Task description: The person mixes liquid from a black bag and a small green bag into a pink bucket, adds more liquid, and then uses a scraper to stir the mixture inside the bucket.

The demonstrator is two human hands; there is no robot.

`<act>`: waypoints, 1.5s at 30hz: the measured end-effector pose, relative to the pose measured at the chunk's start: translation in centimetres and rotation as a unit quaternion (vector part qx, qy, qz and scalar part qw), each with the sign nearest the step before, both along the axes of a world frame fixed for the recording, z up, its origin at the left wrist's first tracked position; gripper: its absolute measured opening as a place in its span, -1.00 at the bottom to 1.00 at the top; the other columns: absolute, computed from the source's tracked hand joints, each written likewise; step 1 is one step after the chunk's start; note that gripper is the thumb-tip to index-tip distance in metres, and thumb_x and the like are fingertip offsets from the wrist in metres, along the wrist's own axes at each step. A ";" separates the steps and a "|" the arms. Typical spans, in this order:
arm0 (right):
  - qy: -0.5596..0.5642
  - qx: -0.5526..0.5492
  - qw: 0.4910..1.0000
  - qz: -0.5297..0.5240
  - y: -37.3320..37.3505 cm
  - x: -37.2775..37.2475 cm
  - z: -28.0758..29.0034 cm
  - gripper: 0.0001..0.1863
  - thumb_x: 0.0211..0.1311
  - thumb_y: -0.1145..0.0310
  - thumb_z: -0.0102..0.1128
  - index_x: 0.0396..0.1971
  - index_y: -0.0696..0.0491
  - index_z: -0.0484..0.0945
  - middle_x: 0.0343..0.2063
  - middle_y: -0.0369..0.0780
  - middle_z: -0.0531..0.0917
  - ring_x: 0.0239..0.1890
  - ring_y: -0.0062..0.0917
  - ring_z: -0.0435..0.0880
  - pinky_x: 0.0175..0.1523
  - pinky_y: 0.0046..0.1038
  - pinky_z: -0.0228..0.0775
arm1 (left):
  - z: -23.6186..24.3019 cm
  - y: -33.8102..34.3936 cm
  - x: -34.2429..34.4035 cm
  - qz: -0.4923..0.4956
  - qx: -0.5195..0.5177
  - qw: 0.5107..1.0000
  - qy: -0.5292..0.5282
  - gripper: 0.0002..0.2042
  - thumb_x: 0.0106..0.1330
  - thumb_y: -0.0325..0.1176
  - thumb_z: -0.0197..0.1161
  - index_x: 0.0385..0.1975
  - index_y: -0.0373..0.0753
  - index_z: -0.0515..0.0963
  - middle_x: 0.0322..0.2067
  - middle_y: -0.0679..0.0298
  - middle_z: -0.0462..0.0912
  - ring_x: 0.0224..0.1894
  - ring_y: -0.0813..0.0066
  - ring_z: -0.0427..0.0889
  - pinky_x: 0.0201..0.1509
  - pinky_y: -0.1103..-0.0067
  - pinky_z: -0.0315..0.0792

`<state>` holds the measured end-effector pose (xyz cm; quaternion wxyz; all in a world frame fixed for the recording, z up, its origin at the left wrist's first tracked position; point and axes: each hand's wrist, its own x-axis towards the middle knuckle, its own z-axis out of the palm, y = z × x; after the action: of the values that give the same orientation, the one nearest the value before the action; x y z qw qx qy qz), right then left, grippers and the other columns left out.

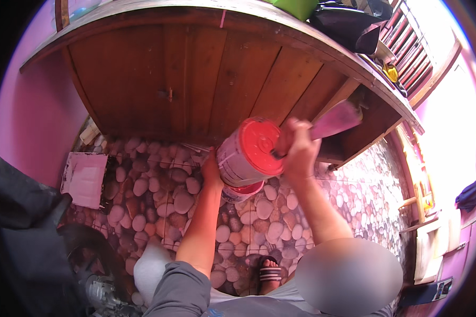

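Note:
A white paint bucket (232, 160) with a red round end (263, 145) is tilted in front of me, that end facing up and to the right. My left hand (211, 170) grips its side, fingers partly hidden behind it. In my closed right hand (300, 150) is what looks like a wide, flat paintbrush, its pink broad part (337, 119) blurred and pointing up and right. The dark handle end is at the edge of the red end; whether they touch I cannot tell. Directly below, a second bucket (241, 194) with a red rim is partly covered by the tilted one.
A brown wooden counter (195, 79) spans the far side, with a black bag (346, 24) and a green item (296, 7) on top. A pink-smeared white panel (84, 179) lies at left on the pebble-patterned floor (182, 203). A motorbike (98, 290) stands near left.

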<state>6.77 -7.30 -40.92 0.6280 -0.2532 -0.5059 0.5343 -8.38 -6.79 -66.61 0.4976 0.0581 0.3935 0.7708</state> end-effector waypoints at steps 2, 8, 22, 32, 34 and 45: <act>0.008 0.092 0.996 -0.017 0.6 2.3 3.7 -0.68 0.32 0.40 -0.07 -0.68 -0.03 0.23 -0.85 -0.40 0.13 -0.84 -0.66 0.08 -0.70 -0.50 -0.05 | 0.9 -1.4 1.2 0.013 0.041 0.994 -0.100 -0.54 0.48 -0.05 -0.01 -0.03 -0.38 0.59 -0.10 0.19 0.66 -0.04 0.45 0.57 0.10 0.49 0.37; -0.085 -0.055 0.994 -0.029 1.4 1.8 -3.4 -0.59 0.40 0.34 -0.15 -0.72 -0.11 0.11 -0.86 -0.44 0.03 -0.83 -0.69 -0.03 -0.69 -0.53 -0.09 | 2.9 -0.2 1.4 -0.008 -0.040 0.999 0.007 -0.55 0.46 -0.04 0.04 -0.05 -0.36 0.60 -0.08 0.16 0.65 -0.07 0.38 0.61 0.07 0.46 0.42; -0.033 0.149 0.987 -0.050 2.9 2.0 1.5 -0.70 0.34 0.44 -0.08 -0.65 0.02 0.32 -0.83 -0.41 0.24 -0.82 -0.69 0.13 -0.65 -0.54 0.01 | 2.1 -0.9 2.6 -0.040 -0.062 0.997 -0.012 -0.44 0.43 0.09 0.04 0.13 -0.31 0.49 0.06 0.15 0.58 0.07 0.33 0.55 0.20 0.43 0.36; -0.099 -0.050 0.988 -0.105 1.6 9.5 6.0 -0.58 0.30 0.30 0.12 -0.75 -0.08 0.23 -0.85 -0.46 0.16 -0.82 -0.71 0.10 -0.67 -0.57 -0.07 | 10.1 -0.2 1.3 0.000 0.040 0.997 0.064 -0.44 0.31 0.12 0.21 -0.17 -0.41 0.61 -0.23 0.17 0.67 -0.19 0.51 0.59 -0.05 0.51 0.44; -0.110 -0.103 0.983 -0.106 3.2 13.2 4.6 -0.64 0.32 0.26 0.12 -0.69 -0.06 0.31 -0.81 -0.47 0.16 -0.79 -0.74 0.10 -0.65 -0.59 -0.04 | 13.5 -0.4 2.0 -0.006 0.015 0.987 0.158 -0.49 0.28 0.08 0.27 -0.26 -0.39 0.60 -0.34 0.25 0.63 -0.28 0.57 0.54 -0.15 0.55 0.43; -0.170 -0.392 0.904 -0.004 4.5 22.1 -6.1 -0.56 0.37 -0.12 0.02 -0.30 0.00 0.51 -0.74 -0.49 0.22 -0.73 -0.74 0.17 -0.63 -0.62 0.01 | 21.2 -7.4 9.8 0.104 0.319 0.615 0.713 -0.65 -0.01 -0.10 0.50 -0.67 -0.12 0.44 -0.73 0.37 0.36 -0.62 0.45 0.45 -0.47 0.50 0.36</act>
<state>28.84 -2.76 -47.00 0.3844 -0.5687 -0.3535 0.6355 1.42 -14.15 -45.38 -0.0733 0.7031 0.3575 0.6103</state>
